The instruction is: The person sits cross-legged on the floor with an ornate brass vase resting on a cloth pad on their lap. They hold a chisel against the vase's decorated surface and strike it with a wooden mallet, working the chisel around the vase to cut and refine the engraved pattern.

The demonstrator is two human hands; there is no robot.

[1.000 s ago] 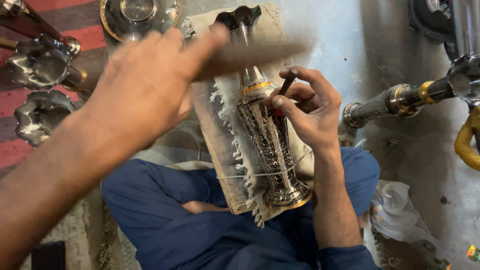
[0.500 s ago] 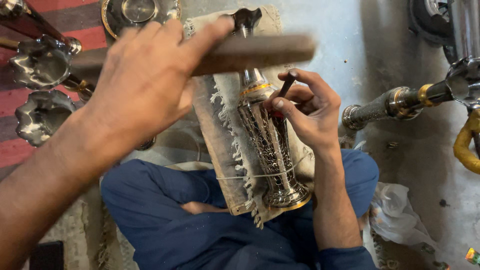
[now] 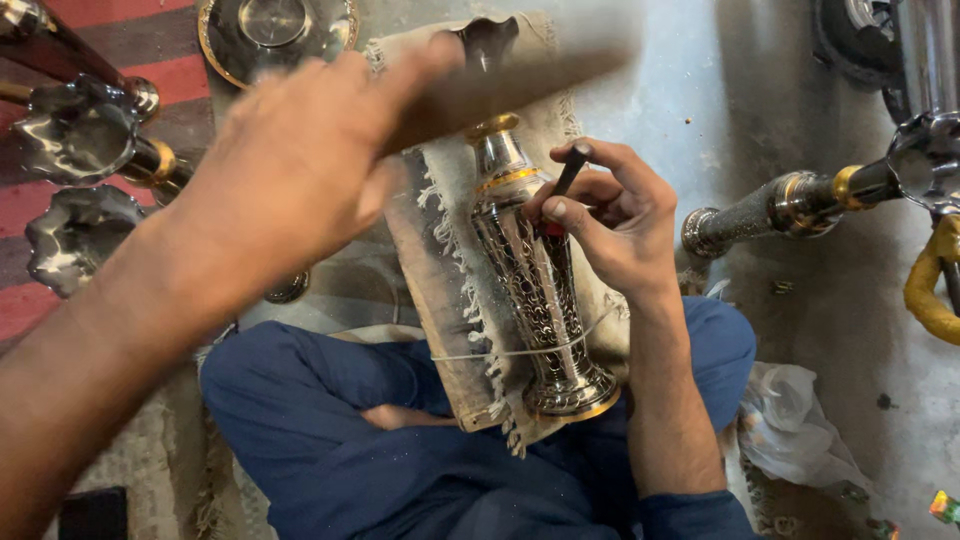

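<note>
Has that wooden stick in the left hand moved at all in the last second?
Yes. The wooden stick in the left hand rose and came down again, now blurred just above the vase.

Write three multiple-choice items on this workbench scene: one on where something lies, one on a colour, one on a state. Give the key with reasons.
1. Where does the engraved metal vase lie?
A. On a fringed cloth over the person's lap
B. Upright on the red mat
C. Inside the round metal dish

2. What colour are the person's trousers?
A. White
B. Blue
C. Red

3. What is the right hand doing?
A. Lying open and flat on the floor
B. Gripping a thin dark tool set against the vase
C. Holding the yellow pipe

Key:
1 A: the vase lies on its side on the fringed cloth across the lap.
2 B: the crossed legs are clad in blue.
3 B: its fingers pinch the thin dark tool, tip at the vase, while the left hand holds a blurred wooden stick above.
</note>
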